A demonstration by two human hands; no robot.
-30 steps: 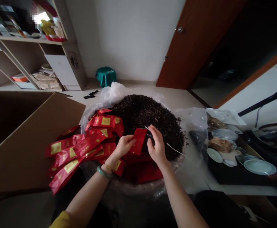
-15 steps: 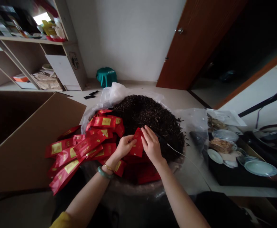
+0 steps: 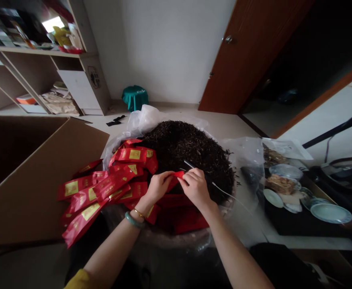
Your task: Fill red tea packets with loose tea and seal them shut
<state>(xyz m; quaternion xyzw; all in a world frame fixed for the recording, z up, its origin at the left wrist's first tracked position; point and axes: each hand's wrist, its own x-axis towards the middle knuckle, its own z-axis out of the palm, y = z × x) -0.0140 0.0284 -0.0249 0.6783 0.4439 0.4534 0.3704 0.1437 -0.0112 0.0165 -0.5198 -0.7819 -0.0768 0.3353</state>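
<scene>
Between my two hands is a small red packet, its upper edge pinched and bent over. My left hand grips the packet's left side, with fingers and thumb together. On the other side, my right hand is closed on the top edge and covers much of it. Behind the hands rises a heap of dark dried leaves, like loose tea. A slim object with a pale edge shows just beyond my right fingers; its kind is unclear. Filled red packets with gold labels are piled to the left.
Clear plastic sheeting lines the round container under the leaves. A large cardboard box stands open at left. A white cable runs off rightward. At right, a black tray carries dishes. A green-covered bin stands by the wall.
The packet's front was facing me; now its top is bent over and mostly hidden by my fingers. My right hand has gone from spread fingers to a closed grip.
</scene>
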